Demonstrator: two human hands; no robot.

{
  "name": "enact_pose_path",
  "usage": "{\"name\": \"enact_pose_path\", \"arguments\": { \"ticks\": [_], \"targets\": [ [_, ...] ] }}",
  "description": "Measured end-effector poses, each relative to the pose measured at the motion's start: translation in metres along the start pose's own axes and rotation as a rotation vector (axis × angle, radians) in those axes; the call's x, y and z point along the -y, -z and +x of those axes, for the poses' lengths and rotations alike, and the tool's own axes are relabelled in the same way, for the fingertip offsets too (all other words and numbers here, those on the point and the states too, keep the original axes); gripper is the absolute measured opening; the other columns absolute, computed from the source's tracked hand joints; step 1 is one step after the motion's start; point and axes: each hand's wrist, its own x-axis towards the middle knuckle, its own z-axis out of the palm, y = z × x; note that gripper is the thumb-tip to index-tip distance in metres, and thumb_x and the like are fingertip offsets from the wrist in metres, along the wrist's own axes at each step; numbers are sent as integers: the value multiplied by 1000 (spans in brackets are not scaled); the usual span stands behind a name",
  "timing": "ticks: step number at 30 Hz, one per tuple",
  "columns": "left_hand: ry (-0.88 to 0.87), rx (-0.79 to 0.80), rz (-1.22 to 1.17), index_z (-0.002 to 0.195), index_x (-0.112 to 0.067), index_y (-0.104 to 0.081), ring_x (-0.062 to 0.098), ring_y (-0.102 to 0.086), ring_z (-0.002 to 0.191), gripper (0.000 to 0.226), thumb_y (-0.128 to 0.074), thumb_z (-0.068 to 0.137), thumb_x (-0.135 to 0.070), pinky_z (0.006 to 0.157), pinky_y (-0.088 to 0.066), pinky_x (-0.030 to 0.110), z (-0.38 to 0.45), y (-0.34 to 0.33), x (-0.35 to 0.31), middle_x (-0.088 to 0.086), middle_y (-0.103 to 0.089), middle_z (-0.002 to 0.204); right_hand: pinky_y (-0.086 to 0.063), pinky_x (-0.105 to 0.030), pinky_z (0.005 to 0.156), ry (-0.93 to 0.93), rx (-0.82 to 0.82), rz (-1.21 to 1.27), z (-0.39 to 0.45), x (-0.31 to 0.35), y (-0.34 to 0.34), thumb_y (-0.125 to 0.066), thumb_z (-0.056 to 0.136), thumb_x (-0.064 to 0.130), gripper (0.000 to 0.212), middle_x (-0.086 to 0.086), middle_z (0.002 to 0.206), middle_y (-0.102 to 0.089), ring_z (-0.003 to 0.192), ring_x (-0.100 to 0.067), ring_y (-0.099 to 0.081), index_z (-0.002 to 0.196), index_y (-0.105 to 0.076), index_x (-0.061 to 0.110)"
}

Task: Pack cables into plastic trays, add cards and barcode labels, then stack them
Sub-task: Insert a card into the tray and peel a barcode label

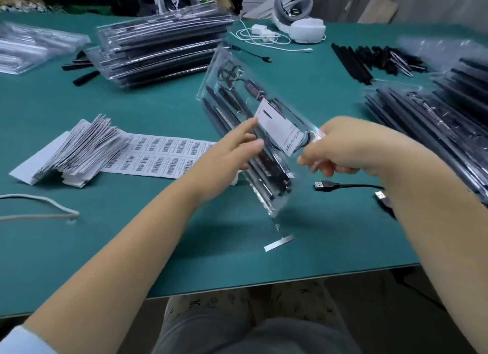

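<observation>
A clear plastic tray (245, 132) is being held tilted above the green bench (158, 221), its long axis running from the far left down toward the person, the near corner pointing at the bench. Inside it black cables and slim dark rods are lying lengthwise, and a white printed card (281, 132) is sitting on its upper face. The left hand (232, 153) is resting against the tray's left edge with fingers mostly straight, its grip apart. The right hand (340, 150) is pinching the tray's right edge, its grip clamped on the glossy plastic. A sheet of barcode labels (163, 155) is lying flat to the left, beside a fanned pile of white cards (76, 150). Stacks of filled trays (163, 47) are standing behind and at right.
</observation>
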Motion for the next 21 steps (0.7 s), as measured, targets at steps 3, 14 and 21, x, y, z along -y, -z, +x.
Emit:
{"name": "enact_pose_path", "arguments": {
  "ticks": [3, 14, 21],
  "targets": [
    [208, -136, -290, 143, -31, -33, 21, -57, 111, 79, -54, 71, -56, 82, -57, 38, 11, -3, -24, 3, -52, 126, -36, -19, 41, 85, -131, -233, -7, 20, -3, -58, 78, 28, 25, 3, 40, -55, 42, -14, -48, 61, -63, 10],
    [66, -286, -584, 43, -16, -56, 20, -52, 48, 39, -46, 74, 6, 54, -48, 26, 6, 14, -27, 1, -50, 46, -40, -31, 48, 447, 6, -97, -20, 31, -37, -37, 59, 86, 72, 1, 55, -55, 48, -15, -51, 61, -52, 15],
    [96, -108, -702, 87, -6, -58, 21, -62, 65, 23, -51, 65, -10, 66, -53, 34, 1, 12, 9, 7, -66, 73, -49, -30, 78, 90, -310, 766, 57, -35, -53, -64, 76, 52, 49, 6, 110, -57, 95, -11, -57, 114, -52, 23]
  ]
}}
